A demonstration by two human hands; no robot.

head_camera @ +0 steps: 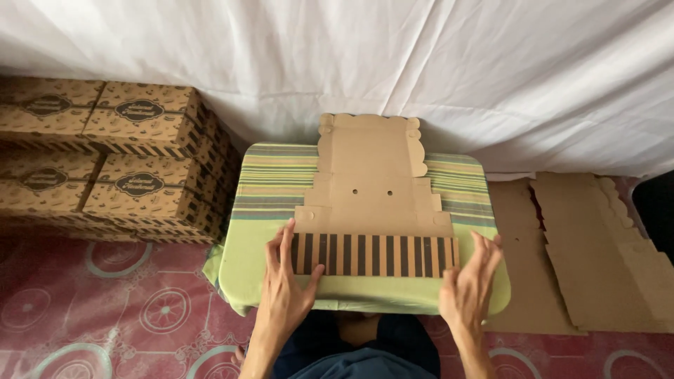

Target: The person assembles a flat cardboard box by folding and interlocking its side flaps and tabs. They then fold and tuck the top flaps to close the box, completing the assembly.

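Head view: seen from above, a person sits at a small table, both hands on a flat box blank.
Left hand (284, 281): fingers spread and loose, grasping nothing; the fingertips lie on the left end of the striped flap (375, 254), the thumb under its near edge.
Right hand (468, 281): also unclenched, fingers up against the flap's right end, gripping nothing that I can make out.
Blank (372, 186): brown die-cut cardboard lying on the table (267, 281), plain side up, running away from the person; only the near flap shows its stripes, so it looks turned up or over.
Position: the flap sits between the 2 hands, the rest of the blank just beyond them.
Progress: early by my reading, 1 flap bent at most; side panels, the scalloped far end and the 2 small holes all lie flat.
Flat stack (597, 260): more unfolded blanks on the floor to the right, near the table.
Boxes (140, 165): finished printed boxes piled at left, against a white cloth (421, 63).
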